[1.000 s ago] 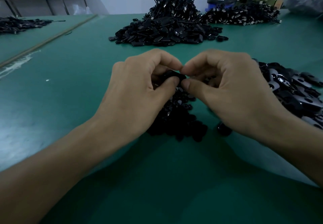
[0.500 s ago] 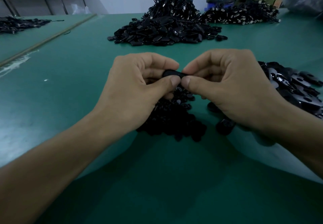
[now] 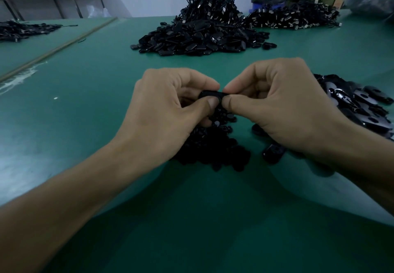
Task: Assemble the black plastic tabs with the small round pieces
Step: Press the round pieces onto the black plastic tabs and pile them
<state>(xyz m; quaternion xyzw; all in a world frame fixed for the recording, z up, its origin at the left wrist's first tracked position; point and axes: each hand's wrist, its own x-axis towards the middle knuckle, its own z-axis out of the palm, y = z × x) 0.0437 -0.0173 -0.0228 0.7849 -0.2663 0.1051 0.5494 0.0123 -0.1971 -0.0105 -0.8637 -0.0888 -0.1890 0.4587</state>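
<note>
A black plastic tab [image 3: 211, 94] is pinched between both hands above the green table [image 3: 89, 106]. My left hand [image 3: 168, 112] grips its left end with thumb and forefinger. Gripping the right end the same way is my right hand [image 3: 283, 106]. Whether a small round piece sits in the tab is hidden by my fingers. Under my hands lies a heap of small round black pieces [image 3: 215, 149]. A pile of flat black tabs [image 3: 360, 106] lies to the right, partly behind my right hand.
A big heap of black tabs with corded parts on top [image 3: 202, 33] stands at the back centre. More corded parts [image 3: 294, 16] lie at the back right, another dark pile [image 3: 23, 30] at the far left. One loose tab [image 3: 274, 152] lies below my right wrist.
Both hands have stayed together on the tab and shifted slightly, with the fingertips pressing closer around it. The piles have not moved.
</note>
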